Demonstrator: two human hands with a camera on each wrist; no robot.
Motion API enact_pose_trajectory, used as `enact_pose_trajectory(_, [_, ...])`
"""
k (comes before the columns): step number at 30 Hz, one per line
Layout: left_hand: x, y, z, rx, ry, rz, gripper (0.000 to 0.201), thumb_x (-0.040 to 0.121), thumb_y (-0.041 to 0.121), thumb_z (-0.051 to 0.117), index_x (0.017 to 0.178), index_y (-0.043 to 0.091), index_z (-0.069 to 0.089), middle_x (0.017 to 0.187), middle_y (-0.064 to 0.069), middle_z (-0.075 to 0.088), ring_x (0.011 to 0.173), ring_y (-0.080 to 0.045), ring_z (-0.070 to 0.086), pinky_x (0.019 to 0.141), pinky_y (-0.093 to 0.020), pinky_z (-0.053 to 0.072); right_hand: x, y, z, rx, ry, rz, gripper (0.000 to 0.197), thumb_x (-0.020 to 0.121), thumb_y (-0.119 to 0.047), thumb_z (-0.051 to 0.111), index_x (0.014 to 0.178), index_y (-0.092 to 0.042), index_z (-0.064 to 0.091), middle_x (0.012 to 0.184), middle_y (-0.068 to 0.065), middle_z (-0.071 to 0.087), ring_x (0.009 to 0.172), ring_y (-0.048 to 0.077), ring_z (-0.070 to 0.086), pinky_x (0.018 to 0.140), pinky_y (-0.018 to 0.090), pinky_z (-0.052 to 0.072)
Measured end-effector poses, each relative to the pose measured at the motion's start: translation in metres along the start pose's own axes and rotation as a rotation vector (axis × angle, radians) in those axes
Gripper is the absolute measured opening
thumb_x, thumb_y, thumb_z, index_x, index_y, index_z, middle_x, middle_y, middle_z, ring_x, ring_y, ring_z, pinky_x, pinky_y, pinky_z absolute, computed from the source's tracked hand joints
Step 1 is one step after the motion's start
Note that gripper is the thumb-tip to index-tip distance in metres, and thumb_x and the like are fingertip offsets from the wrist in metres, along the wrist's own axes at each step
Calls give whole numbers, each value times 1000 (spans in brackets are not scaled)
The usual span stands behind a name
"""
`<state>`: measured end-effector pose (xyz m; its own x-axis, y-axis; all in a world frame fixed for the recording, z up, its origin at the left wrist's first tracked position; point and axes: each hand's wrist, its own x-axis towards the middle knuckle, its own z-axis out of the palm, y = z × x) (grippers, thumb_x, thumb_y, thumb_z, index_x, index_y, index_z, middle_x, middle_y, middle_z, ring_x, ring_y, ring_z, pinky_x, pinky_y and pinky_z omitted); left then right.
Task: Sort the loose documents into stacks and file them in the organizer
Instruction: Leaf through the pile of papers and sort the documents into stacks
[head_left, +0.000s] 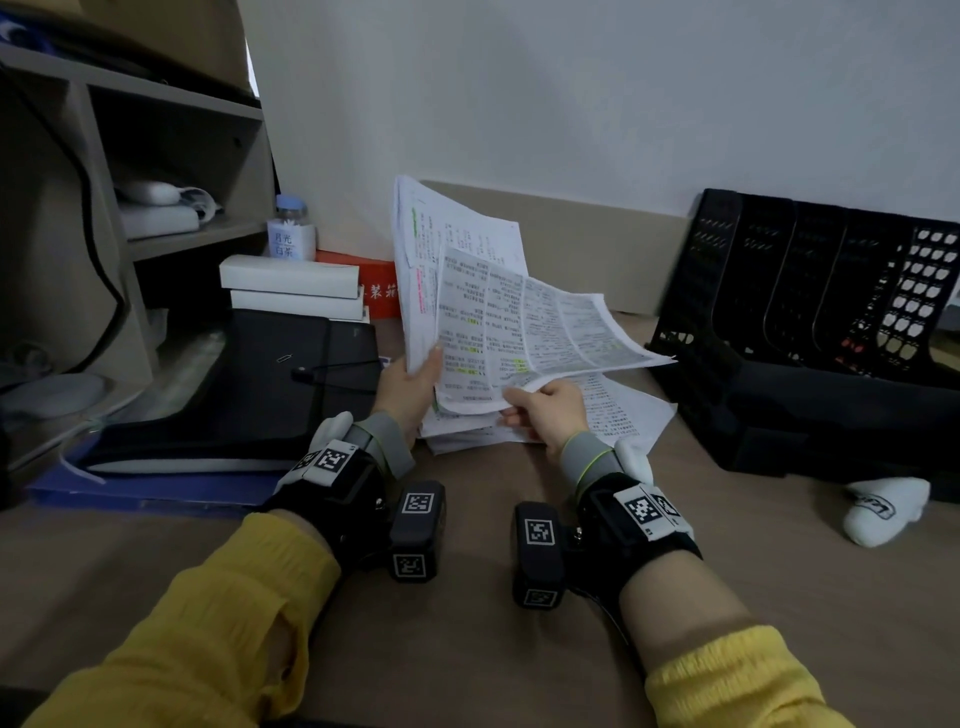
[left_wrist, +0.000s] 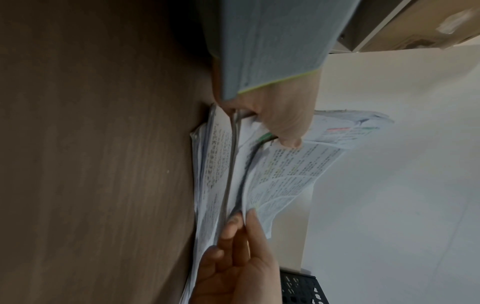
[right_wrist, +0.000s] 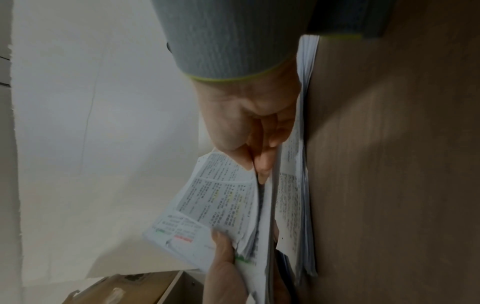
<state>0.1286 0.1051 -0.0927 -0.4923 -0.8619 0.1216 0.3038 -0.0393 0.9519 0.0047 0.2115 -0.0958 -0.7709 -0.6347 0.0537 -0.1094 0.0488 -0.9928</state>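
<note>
White printed sheets (head_left: 467, 270) upright in left hand (head_left: 410, 387) grip, right hand (head_left: 545, 410) pinching folded page (head_left: 540, 332).

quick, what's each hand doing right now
Left hand: grips the raised sheaf of papers.
Right hand: pinches the printed sheet.

Two hands: the left hand (head_left: 410, 384) and right hand (head_left: 545, 410), each gripping printed sheets at frame centre. One paper pile (head_left: 618, 415) lies under them; its sheet count cannot be told. One black organizer (head_left: 810, 332) at the right, showing about five upright slots. Two white boxes (head_left: 291, 288) stacked left of centre, one red box (head_left: 376, 288) behind them, one jar (head_left: 292, 228), one black folder (head_left: 270, 384), one white sock (head_left: 883, 512) at lower right.
</note>
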Motion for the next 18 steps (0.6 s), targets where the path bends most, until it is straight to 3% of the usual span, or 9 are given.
enact_pose_trajectory(2, [0,-1,-1,9,8,-2,38,95,26,58,125,4,59,118,-11,66,96,-20,65,83,-32,54,-2,-1,3,-12,-22,-6,17,85,-8,68,74,-4,56,47,1,64,42,10,64,38,17,42])
enact_pose_trajectory(6, [4,-4,-3,9,68,4,38,94,27,61,124,3,60,117,-12,67,96,-21,66,83,-33,55,-5,-3,1,108,-21,51,17,87,-11,67,80,2,59,62,11,64,37,12,61,34,15,40])
enact_pose_trajectory(13, [6,-4,-4,-4,93,-15,37,93,26,62,124,4,61,117,-11,67,101,-24,66,88,-38,55,10,8,-23,384,274,212,16,89,-19,54,96,-5,52,60,8,58,37,17,52,36,15,26])
enact_pose_trajectory(15, [6,-4,-3,-5,80,-22,37,93,25,62,124,4,60,118,-11,67,102,-24,66,90,-39,55,14,9,-29,393,348,224,18,89,-23,52,94,-6,56,66,7,56,44,19,48,39,19,30])
enact_pose_trajectory(18, [5,-4,-3,-15,64,-33,37,93,24,62,124,4,60,116,-11,67,100,-24,66,88,-37,55,18,12,-37,389,433,233,21,90,-17,47,71,-10,48,62,4,45,46,17,36,43,23,27])
